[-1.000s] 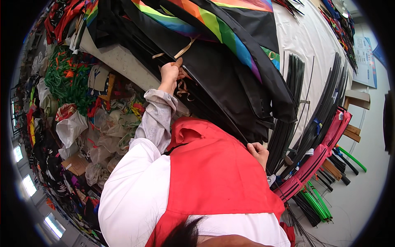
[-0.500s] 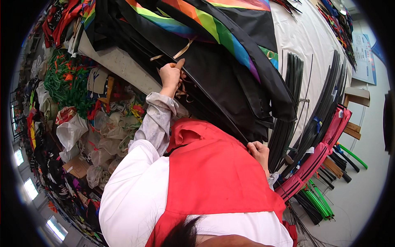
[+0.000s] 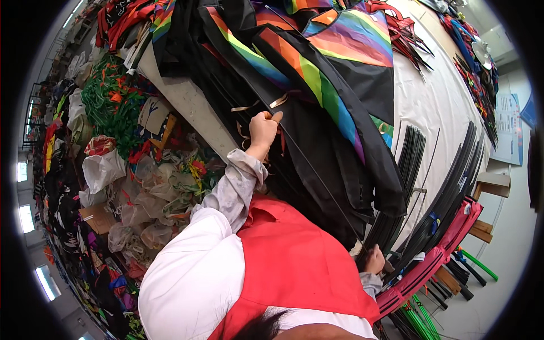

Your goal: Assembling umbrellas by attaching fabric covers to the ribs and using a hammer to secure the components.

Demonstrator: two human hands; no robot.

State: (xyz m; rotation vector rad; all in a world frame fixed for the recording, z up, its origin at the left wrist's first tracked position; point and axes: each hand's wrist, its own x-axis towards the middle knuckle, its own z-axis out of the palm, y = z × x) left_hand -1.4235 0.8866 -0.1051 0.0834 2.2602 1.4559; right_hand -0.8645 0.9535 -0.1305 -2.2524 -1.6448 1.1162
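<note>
Black fabric pieces with rainbow stripes (image 3: 334,107) lie heaped on the table before me. My left hand (image 3: 264,135) is closed at the edge of the black fabric, pinching a thin black rod (image 3: 317,174) that slants down to the right across it. Small tan ribbon ties (image 3: 279,101) stick out beside these fingers. At the rod's lower end, my right hand (image 3: 374,260) is closed, apart from the fabric and beside a bundle of black rods (image 3: 408,164). Its fingers are partly hidden, but the rod runs to them.
More black rods (image 3: 453,175) and a long pink bag (image 3: 430,272) lie along the table's right side, on a white cloth (image 3: 422,96). Clear plastic bags (image 3: 153,198) and green tangled strings (image 3: 110,105) are piled at left. Red fabric items (image 3: 405,34) lie at the far right.
My right hand has moved down and right, away from the fabric's lower corner. The left hand stays at the fabric edge. The whole view has shifted, showing more of the table's far side.
</note>
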